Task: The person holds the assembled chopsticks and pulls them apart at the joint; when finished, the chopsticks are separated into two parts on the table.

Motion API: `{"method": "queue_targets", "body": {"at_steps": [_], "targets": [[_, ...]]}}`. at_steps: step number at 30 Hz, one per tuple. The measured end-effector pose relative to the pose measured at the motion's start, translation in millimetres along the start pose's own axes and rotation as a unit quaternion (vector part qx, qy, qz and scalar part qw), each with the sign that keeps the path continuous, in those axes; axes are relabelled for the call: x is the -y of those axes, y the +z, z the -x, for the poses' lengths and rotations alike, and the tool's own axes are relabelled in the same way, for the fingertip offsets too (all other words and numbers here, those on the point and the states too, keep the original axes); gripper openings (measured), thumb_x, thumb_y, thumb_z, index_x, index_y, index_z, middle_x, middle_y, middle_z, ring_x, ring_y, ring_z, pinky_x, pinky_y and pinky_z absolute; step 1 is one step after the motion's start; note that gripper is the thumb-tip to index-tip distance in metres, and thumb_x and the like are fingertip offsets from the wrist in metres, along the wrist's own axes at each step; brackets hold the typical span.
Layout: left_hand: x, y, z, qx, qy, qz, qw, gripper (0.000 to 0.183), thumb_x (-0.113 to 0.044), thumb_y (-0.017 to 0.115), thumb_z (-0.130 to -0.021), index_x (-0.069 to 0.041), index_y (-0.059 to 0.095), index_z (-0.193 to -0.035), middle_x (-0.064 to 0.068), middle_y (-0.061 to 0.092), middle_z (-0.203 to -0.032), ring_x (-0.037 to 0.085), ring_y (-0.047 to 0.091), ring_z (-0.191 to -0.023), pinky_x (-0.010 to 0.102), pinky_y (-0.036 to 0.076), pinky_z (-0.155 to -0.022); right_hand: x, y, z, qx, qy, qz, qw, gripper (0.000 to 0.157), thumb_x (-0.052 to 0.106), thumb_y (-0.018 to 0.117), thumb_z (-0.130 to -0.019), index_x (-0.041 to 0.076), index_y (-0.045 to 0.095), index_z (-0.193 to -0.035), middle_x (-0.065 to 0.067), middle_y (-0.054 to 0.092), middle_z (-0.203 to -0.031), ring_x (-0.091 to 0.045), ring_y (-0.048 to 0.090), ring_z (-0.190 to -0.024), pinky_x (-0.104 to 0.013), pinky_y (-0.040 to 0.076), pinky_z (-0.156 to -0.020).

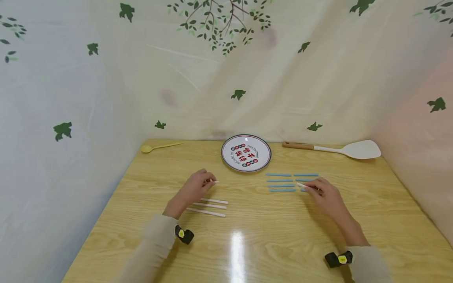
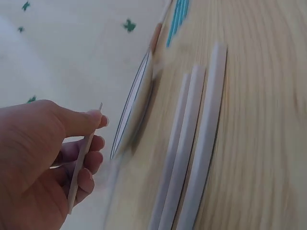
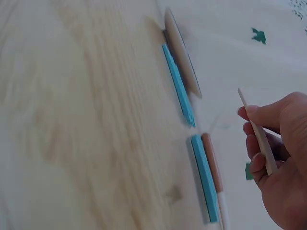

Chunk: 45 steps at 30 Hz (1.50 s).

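Note:
Between thumb and fingers, my left hand (image 1: 194, 186) pinches a thin white stick (image 2: 80, 165), raised over the left part of the table. Just below that hand, three white sticks (image 1: 209, 213) lie side by side on the wood. My right hand (image 1: 328, 199) pinches another white stick (image 3: 261, 139) over the blue sticks. Several blue sticks (image 1: 282, 190) lie in two columns on the table, and the right hand hides part of the right column in the head view.
A white plate (image 1: 263, 161) with red lettering stands at the back middle. Behind the blue sticks lies a spatula (image 1: 361, 150) with a wooden handle. A yellow spoon (image 1: 146, 149) rests at the back left. Patterned cloth (image 1: 198, 102) walls the table (image 1: 283, 236) at the back and sides.

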<state>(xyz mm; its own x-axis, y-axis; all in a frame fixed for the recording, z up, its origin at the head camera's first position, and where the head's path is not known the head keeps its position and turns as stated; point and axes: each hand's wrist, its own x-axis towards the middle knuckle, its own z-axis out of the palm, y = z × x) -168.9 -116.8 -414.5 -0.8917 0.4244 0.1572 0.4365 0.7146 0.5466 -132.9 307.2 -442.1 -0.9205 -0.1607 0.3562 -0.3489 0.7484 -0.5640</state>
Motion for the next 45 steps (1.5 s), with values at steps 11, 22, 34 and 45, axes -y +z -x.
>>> {"method": "queue_targets", "body": {"at_steps": [11,22,34,45], "targets": [[-76.9,81.7,-34.7,0.018,0.043,0.013,0.9988,0.017,-0.009,0.054,-0.097,-0.009,0.066,-0.108,0.004,0.06,-0.102,0.015,0.057,-0.094,0.029,0.049,-0.087,-24,-15.8,15,0.027,-0.005,0.024,0.999,0.011,0.004,0.071,-0.083,0.01,0.074,-0.092,-0.002,0.068,-0.086,0.002,0.05,-0.072,-0.022,0.045,-0.061],[-126.2,144.1,-60.7,0.001,0.072,-0.027,0.997,0.016,-0.008,0.055,-0.096,-0.011,0.068,-0.104,0.001,0.051,-0.094,0.013,0.049,-0.084,0.022,0.044,-0.08,-36,-18.3,17,0.083,0.07,0.021,0.994,0.007,0.014,0.07,-0.087,0.012,0.073,-0.093,-0.004,0.069,-0.093,-0.006,0.055,-0.08,-0.025,0.046,-0.07],[-141.7,166.7,-78.2,-0.011,0.063,-0.115,0.9913,0.016,-0.009,0.055,-0.095,-0.014,0.069,-0.101,-0.001,0.056,-0.094,0.014,0.051,-0.087,0.023,0.044,-0.08,-34,-13.2,12,0.068,0.039,0.035,0.996,0.006,0.009,0.072,-0.084,0.011,0.074,-0.089,-0.003,0.067,-0.089,-0.012,0.059,-0.083,-0.028,0.049,-0.072],[-151.6,165.8,-81.9,0.034,0.062,-0.162,0.9842,0.021,-0.008,0.057,-0.094,-0.014,0.065,-0.111,0.0,0.055,-0.106,0.014,0.049,-0.096,0.025,0.044,-0.089,-35,-12.6,11,0.071,0.045,0.059,0.995,0.01,0.006,0.071,-0.084,0.01,0.075,-0.092,-0.003,0.064,-0.088,-0.018,0.059,-0.083,-0.033,0.05,-0.073]]}}
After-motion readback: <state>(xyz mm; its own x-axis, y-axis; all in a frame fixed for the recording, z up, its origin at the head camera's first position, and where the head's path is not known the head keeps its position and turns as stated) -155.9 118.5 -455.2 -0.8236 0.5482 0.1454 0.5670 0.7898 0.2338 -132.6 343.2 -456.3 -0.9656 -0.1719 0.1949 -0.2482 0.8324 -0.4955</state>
